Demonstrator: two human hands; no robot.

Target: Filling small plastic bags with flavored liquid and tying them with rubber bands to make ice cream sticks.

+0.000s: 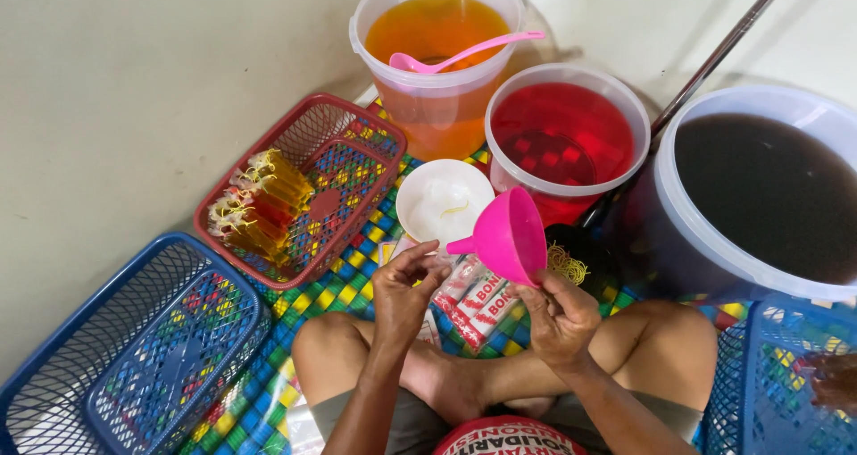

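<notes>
A blue mesh basket [134, 348] sits at the left, and a red basket [303, 187] beside it holds slim filled packets [259, 209]. Over the crossed legs, the left hand [406, 290] pinches its fingertips on something thin and clear, hard to make out. Just right of it, the right hand [558, 317] grips a glossy pink funnel [509, 236] by the rim; its spout lies sideways, pointing left at the left fingertips. Behind stand an orange bucket [437, 62], a red bucket [567, 138] and a dark bucket [759, 196].
</notes>
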